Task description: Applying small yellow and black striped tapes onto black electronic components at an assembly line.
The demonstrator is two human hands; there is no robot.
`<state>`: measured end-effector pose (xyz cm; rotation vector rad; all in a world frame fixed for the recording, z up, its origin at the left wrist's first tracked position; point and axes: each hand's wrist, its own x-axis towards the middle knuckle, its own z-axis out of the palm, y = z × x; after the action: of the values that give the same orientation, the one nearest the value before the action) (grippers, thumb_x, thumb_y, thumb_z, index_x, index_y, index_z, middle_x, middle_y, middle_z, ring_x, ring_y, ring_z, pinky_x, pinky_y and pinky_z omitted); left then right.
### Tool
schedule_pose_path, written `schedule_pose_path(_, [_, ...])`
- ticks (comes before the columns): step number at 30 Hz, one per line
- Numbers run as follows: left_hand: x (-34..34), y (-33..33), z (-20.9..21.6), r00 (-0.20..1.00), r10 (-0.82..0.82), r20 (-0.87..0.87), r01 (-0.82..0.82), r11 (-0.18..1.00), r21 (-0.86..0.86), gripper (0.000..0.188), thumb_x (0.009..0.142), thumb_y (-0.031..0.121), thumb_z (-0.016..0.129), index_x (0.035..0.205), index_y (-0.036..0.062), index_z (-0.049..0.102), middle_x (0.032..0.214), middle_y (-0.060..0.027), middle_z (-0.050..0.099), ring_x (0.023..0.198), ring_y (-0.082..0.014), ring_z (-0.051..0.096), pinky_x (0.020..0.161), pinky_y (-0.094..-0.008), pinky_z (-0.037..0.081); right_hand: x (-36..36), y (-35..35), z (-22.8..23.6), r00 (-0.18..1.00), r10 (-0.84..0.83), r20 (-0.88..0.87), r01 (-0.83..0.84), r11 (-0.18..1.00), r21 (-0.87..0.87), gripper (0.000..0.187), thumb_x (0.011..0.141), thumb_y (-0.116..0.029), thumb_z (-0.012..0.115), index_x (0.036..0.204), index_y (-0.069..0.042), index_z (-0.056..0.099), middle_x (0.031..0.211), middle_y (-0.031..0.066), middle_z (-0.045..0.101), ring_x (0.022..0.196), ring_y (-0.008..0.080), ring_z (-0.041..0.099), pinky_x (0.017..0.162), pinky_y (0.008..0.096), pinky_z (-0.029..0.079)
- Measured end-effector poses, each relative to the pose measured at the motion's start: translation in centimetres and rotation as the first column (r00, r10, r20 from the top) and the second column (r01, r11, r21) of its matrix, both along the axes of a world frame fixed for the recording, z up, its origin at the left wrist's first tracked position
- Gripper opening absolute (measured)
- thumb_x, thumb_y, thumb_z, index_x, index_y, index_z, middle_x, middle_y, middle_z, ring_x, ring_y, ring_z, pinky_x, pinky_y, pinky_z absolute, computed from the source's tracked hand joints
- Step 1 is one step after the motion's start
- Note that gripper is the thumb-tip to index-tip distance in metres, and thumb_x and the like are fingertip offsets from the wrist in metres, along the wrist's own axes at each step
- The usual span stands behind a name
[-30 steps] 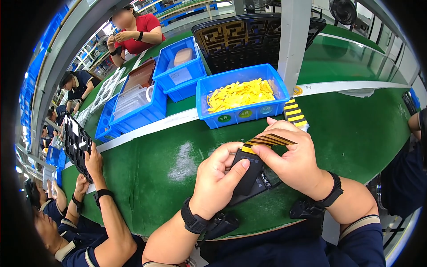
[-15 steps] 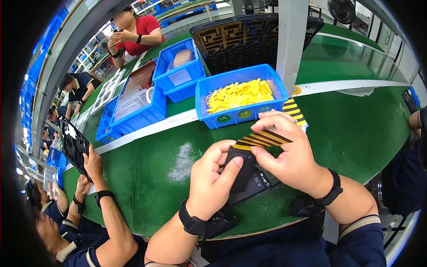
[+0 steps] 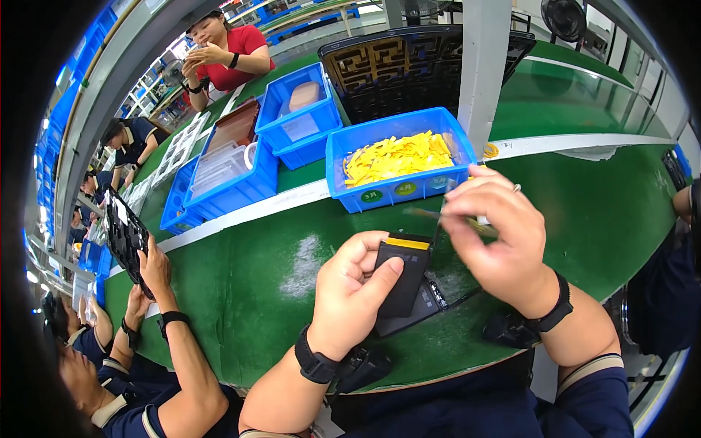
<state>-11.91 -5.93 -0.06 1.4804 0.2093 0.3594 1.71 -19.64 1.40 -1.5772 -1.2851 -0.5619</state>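
My left hand (image 3: 343, 288) grips a flat black battery pack (image 3: 403, 281) with thumb on its face and fingers along the left side. A yellow strip (image 3: 407, 243) lies across the pack's top end. Under it, a second black pack (image 3: 418, 312) rests on the green table, with a connector and dark cable at its right. My right hand (image 3: 500, 237) hovers right of the held pack, thumb and forefinger closed on a thin strip (image 3: 427, 212), smeared by motion. The blue bin of yellow pieces (image 3: 398, 159) stands just beyond both hands.
More blue bins (image 3: 232, 179) with clear and brown parts stand to the left. A black moulded tray (image 3: 394, 73) leans beyond a grey post (image 3: 482, 80). At left a co-worker holds a black panel (image 3: 125, 233); a person in red (image 3: 244, 55) sits across the table.
My right hand has moved right, away from the held pack, taking the black-and-yellow striped strip off its top end. Yellow shows there now. My left hand keeps its grip.
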Motion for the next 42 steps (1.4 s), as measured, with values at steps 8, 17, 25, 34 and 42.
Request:
schedule_pose_path(8, [0.4,0.0,-0.1,0.989,0.004,0.147,0.019,0.988,-0.152,0.023,0.089,0.003,0.053,0.111,-0.0016,0.046,0.099,-0.0078,0.063,0.088,-0.0094,0.059,0.076,-0.0213,0.046,-2.3,0.5,-0.5,0.992,0.106,0.066,-0.101,0.991,-0.083,0.022,0.060,0.000,0.074,0.075,-0.009,0.059,0.096,0.0054,0.066,0.103,0.0284,0.058,0.098,0.0485,0.036])
schedule_pose_path(17, [-0.1,-0.2,0.3,0.987,0.084,0.133,-0.130,0.915,0.383,0.029,0.084,-0.001,0.056,0.113,0.0000,0.050,0.096,-0.0085,0.065,0.086,-0.0109,0.062,0.076,-0.0226,0.046,-1.7,0.2,0.4,0.979,0.199,0.039,-0.192,0.972,-0.135,0.023,0.057,0.000,0.071,0.074,-0.007,0.057,0.084,0.0040,0.058,0.092,0.0258,0.058,0.096,0.0499,0.038])
schedule_pose_path(25, [-0.2,-0.9,0.0,0.991,-0.007,0.136,0.012,0.999,-0.037,0.032,0.086,-0.008,0.047,0.117,-0.0030,0.046,0.104,-0.0094,0.062,0.096,-0.0123,0.059,0.081,-0.0239,0.046,-2.0,0.2,-0.5,0.925,-0.043,0.377,0.070,0.996,-0.056,0.023,0.064,-0.008,0.061,0.087,-0.004,0.063,0.076,0.0037,0.052,0.075,0.0190,0.054,0.077,0.0398,0.047])
schedule_pose_path(34, [0.0,-1.7,-0.2,0.992,0.085,0.090,-0.094,0.990,0.103,0.032,0.083,-0.004,0.052,0.115,-0.0008,0.048,0.100,-0.0078,0.062,0.088,-0.0119,0.060,0.076,-0.0235,0.049,-1.8,0.6,-0.7,0.956,0.011,0.292,-0.002,0.999,-0.032,0.026,0.061,-0.005,0.064,0.087,-0.002,0.062,0.075,0.0049,0.051,0.071,0.0212,0.054,0.072,0.0370,0.046])
schedule_pose_path(42, [-0.1,-2.5,0.5,0.968,0.197,0.156,-0.250,0.810,0.530,0.029,0.081,0.000,0.061,0.109,0.0002,0.054,0.087,-0.0089,0.067,0.078,-0.0113,0.063,0.070,-0.0228,0.048,-1.8,0.7,-0.8,0.995,0.042,0.090,-0.041,0.999,-0.018,0.029,0.055,-0.001,0.073,0.081,-0.003,0.058,0.074,0.0069,0.052,0.068,0.0247,0.053,0.063,0.0353,0.042])
